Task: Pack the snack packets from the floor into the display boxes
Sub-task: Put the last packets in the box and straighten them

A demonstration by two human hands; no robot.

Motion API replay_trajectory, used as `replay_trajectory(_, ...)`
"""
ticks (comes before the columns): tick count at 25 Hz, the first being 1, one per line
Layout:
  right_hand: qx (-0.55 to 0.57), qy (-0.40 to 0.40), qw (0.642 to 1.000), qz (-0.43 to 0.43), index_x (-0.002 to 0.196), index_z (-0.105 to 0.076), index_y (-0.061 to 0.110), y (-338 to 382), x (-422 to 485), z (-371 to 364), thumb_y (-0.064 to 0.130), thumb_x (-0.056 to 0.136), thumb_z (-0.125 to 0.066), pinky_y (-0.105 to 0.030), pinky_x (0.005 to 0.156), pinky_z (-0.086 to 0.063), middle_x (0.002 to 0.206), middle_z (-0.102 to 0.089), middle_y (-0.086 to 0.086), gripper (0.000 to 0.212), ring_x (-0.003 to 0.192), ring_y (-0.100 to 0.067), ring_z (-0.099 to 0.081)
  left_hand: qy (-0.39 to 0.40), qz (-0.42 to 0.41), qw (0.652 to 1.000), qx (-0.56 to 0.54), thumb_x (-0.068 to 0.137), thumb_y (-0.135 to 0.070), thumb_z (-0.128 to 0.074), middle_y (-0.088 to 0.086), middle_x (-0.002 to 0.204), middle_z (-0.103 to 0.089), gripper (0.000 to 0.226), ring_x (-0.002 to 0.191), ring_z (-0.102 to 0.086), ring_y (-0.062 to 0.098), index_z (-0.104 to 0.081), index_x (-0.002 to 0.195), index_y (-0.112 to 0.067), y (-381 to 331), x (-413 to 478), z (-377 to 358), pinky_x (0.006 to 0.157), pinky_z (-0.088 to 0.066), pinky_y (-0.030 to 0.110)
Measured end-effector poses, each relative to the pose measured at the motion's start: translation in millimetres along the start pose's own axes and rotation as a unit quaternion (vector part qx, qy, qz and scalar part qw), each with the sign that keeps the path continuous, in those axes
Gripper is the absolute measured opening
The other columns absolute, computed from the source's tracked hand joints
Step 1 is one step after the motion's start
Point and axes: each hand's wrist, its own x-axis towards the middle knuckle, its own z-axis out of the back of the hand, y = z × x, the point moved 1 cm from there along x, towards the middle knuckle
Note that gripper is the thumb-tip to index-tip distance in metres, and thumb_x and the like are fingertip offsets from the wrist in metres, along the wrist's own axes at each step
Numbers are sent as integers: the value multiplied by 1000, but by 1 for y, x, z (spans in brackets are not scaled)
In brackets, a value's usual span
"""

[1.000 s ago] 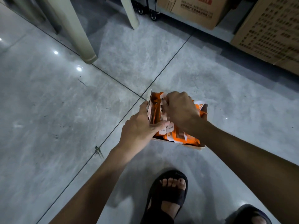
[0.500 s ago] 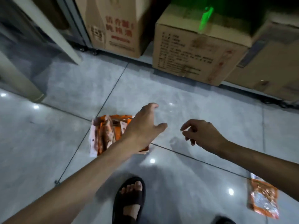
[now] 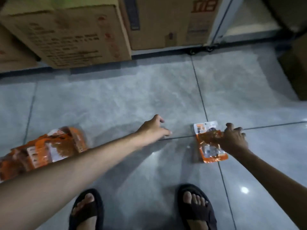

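Observation:
An orange and white snack packet (image 3: 209,143) lies flat on the grey floor at the right. My right hand (image 3: 234,138) rests on its right edge, with the fingers curled around that edge. My left hand (image 3: 153,126) hovers over bare floor to the left of the packet, fingers spread, holding nothing. At the far left stands the orange display box (image 3: 41,150), filled with several orange packets; it is blurred and my left forearm crosses in front of it.
Large brown cardboard cartons (image 3: 69,35) line the back, with a white metal frame (image 3: 217,27) on castors at the right. Another carton (image 3: 297,63) stands at the far right. My two sandalled feet (image 3: 196,208) are at the bottom.
Both hands left the display box and swung right. The view turned right, so the box now sits at the far left. My right hand reached the lone packet and closed on its edge.

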Motion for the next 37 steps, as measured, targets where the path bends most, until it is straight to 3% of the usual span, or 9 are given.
replay_trajectory(5,68,-34,997,7,123,-43,7,-31,8,-52,47,58,-85,-44,93,-44,119,-55,-20,87,115,-40,-51,21,70,989,-126,77,-36,-78,4,127,-55,70,115,-54,23,-46,136,-15,-4,48,-108,84,-40,27)
replay_trajectory(9,185,10,979,82,96,-69,7,-18,22,-57,22,65,-86,-27,61,-42,89,-72,-12,39,80,-22,-65,10,76,974,-213,54,-39,-81,8,117,-63,97,116,-59,30,-41,139,-12,9,65,-134,83,-44,31)
replay_trajectory(12,304,83,941,126,85,-70,7,8,9,-49,11,79,-77,-25,54,-49,67,-66,-3,10,62,-14,-61,-6,50,963,-265,65,-18,-89,13,115,-69,77,96,-66,21,-49,130,-5,19,63,-109,72,-50,24)
replay_trajectory(14,374,150,896,189,95,-70,8,40,-8,-39,10,86,-70,-31,63,-54,73,-67,-5,9,66,-15,-64,-50,-1,956,-289,60,-19,-90,12,109,-75,69,94,-72,23,-60,121,-7,23,49,-71,71,-58,28)
replay_trajectory(19,370,244,828,344,93,-67,17,137,-58,-15,4,92,-61,-11,66,-48,79,-70,11,15,69,8,-63,-201,-126,956,-175,57,-19,-94,1,96,-73,79,89,-71,16,-52,124,-25,33,-17,62,81,-59,33)
replay_trajectory(22,265,273,813,441,86,-65,18,200,-89,-23,1,89,-64,-10,66,-43,68,-65,18,18,64,11,-57,-180,-117,976,-13,62,-29,-92,3,88,-76,52,82,-70,17,-67,107,-17,50,-54,126,78,-56,38)
replay_trajectory(25,188,266,791,518,97,-65,7,266,-123,-52,8,86,-70,-26,73,-46,81,-66,2,12,75,-4,-57,-207,-50,968,134,73,-34,-86,7,82,-76,27,81,-69,18,-73,83,-11,88,-86,166,69,-49,34)
replay_trajectory(30,104,56,810,574,135,-49,14,346,-180,-104,34,74,-79,-35,104,-36,132,-49,-9,70,122,-25,-41,-381,35,921,69,79,-29,-82,4,80,-74,16,74,-68,18,-75,82,-14,160,-149,225,63,-44,27)
replay_trajectory(37,77,177,788,585,148,-35,22,367,-209,-175,25,90,-64,-32,102,-40,146,-44,-3,65,127,-23,-48,-406,128,904,48,79,-26,-75,6,79,-73,16,80,-66,28,-70,80,-11,226,-143,213,63,-42,29)
